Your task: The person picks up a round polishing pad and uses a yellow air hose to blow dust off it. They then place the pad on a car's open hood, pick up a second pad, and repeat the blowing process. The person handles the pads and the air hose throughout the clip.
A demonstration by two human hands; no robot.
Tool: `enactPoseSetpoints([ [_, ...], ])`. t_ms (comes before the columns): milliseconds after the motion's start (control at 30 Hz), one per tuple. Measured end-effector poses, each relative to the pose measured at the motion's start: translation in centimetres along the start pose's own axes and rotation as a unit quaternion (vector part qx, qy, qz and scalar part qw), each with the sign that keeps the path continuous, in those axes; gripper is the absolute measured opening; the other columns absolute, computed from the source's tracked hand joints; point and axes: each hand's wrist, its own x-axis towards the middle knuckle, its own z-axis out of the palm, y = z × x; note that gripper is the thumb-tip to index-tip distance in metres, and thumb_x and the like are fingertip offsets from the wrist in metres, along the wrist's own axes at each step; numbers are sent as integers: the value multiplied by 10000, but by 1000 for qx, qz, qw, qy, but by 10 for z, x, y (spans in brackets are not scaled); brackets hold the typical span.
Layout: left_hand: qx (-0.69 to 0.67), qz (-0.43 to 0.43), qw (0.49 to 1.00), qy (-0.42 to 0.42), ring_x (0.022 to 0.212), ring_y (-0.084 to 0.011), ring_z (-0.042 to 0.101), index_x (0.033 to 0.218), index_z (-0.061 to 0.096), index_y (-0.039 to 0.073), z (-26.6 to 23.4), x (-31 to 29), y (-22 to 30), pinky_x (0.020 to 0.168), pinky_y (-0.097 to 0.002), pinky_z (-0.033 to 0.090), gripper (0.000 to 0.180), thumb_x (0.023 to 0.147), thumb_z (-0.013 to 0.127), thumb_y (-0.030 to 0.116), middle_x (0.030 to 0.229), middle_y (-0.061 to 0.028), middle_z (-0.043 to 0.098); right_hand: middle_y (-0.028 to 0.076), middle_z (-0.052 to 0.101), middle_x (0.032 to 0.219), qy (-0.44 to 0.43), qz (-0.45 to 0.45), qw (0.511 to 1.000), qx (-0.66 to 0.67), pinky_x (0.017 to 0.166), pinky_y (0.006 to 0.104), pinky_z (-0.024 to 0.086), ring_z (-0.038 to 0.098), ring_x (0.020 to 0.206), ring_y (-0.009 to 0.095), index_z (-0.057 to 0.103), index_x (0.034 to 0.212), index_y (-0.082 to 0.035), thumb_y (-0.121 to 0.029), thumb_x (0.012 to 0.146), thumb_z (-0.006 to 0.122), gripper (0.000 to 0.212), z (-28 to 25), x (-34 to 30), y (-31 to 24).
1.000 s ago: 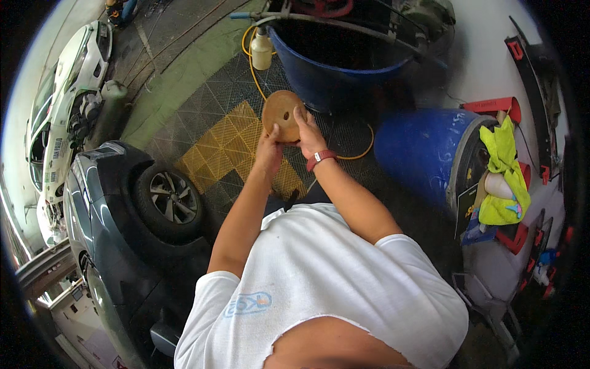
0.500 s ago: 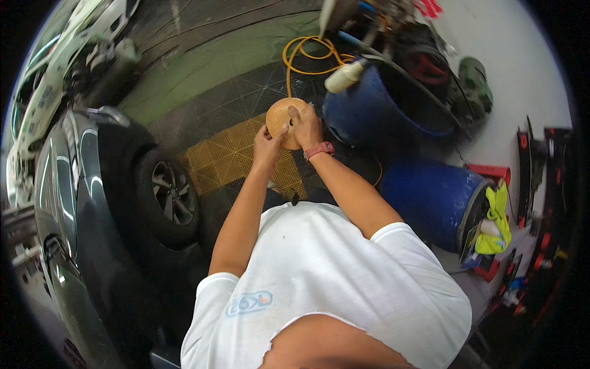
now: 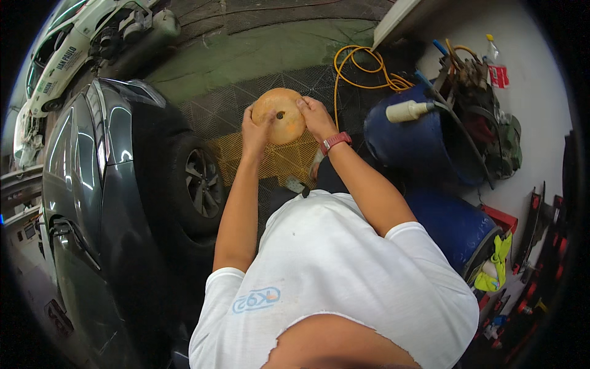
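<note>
An orange round buffing pad (image 3: 287, 128) with a dark hole at its centre is held up in front of me, its flat face toward me. My left hand (image 3: 255, 130) grips its left edge, the thumb lying across the face near the hole. On the upper right edge my right hand (image 3: 318, 120) is closed, with a red watch on that wrist. Fingers behind the pad are hidden on both sides.
At left stands a dark car (image 3: 123, 203), its wheel (image 3: 203, 183) near my left arm. Blue drums (image 3: 399, 135) are at right, one with a cream bottle (image 3: 407, 111) on its rim. A yellow hose (image 3: 337, 80) lies coiled on the floor beyond.
My right hand has slid from across the pad's face to its right edge, uncovering the centre hole. The pad now faces me more fully. The whole view has shifted a little.
</note>
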Motion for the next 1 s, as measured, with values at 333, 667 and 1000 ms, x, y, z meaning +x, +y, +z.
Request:
enactPoseSetpoints([
  [333,159,112,980,48,920,-216,713,1179,710,-25,26,154,53,845,-337,560,392,910,786,250,1071,-119,759,208,736,1040,26,-105,989,-101,839,421,558,723,964,352,682,1107,18,-279,848,814,415,24,143,-62],
  [667,-1,39,998,39,944,-177,685,1198,705,-29,88,296,103,872,-312,539,343,1014,645,255,1054,-123,747,159,755,1044,-14,-79,995,-59,848,366,550,709,942,240,697,1160,30,-234,979,676,320,-22,290,-121],
  [1000,173,83,978,-82,832,-112,666,1083,719,-10,103,383,167,741,-269,542,362,896,826,281,961,-51,732,140,763,989,23,-79,994,-78,780,333,561,711,865,179,706,1132,62,-311,958,728,412,-33,354,-170],
])
